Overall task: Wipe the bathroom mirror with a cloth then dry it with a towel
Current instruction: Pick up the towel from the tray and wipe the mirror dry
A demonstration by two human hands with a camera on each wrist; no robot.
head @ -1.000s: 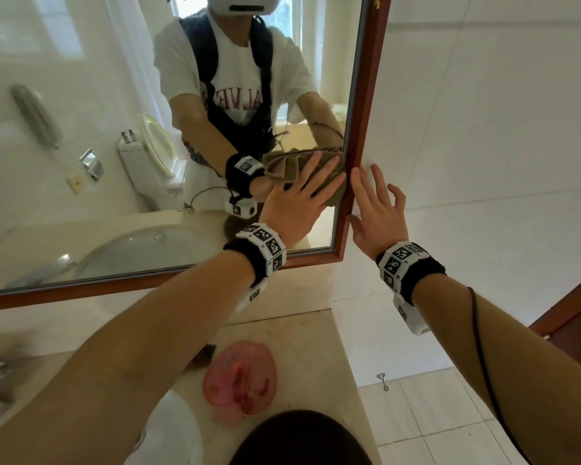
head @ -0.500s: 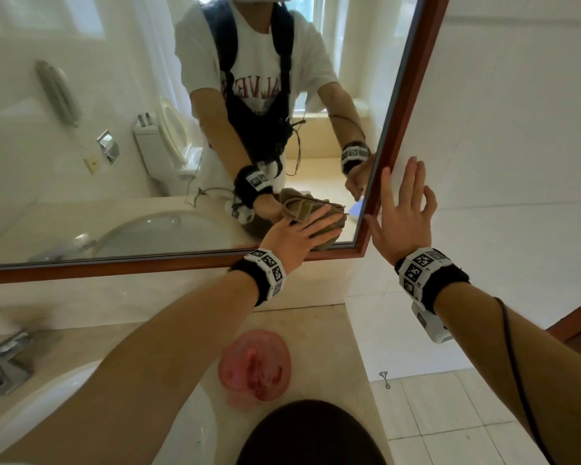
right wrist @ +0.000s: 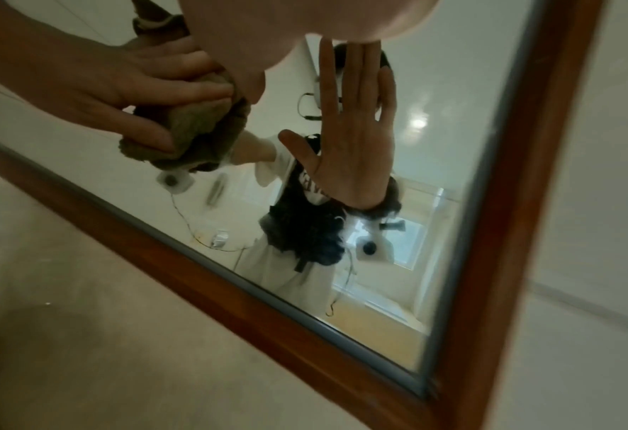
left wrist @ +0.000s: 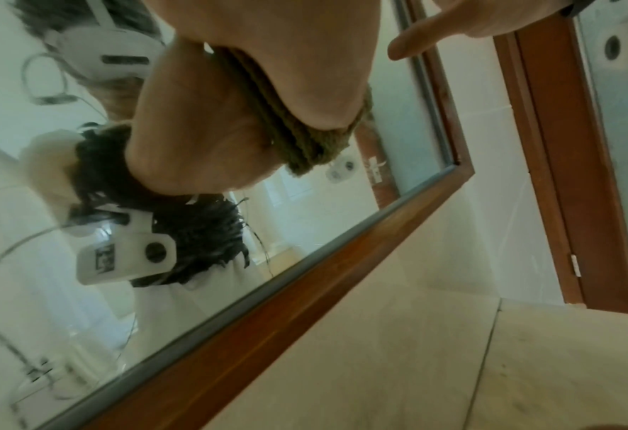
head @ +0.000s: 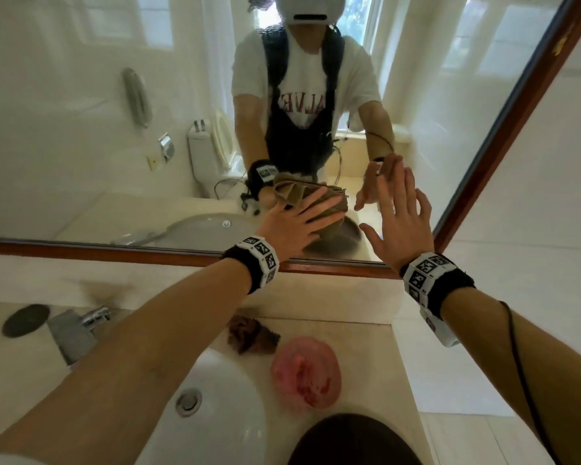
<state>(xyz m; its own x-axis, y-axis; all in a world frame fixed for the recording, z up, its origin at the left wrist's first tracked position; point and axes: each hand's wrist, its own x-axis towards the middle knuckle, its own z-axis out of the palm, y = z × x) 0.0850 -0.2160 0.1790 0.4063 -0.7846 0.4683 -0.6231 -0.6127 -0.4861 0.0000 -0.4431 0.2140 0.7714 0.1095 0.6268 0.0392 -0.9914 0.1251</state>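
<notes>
Two hands point(head: 296, 226) point(head: 399, 223) meet mirror point(head: 81, 129); reflected shirt lettering unreadable.

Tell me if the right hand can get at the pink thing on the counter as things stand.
Probably yes. The right hand is flat by the mirror, holding nothing; the pink thing lies uncovered below it, nothing between.
</notes>
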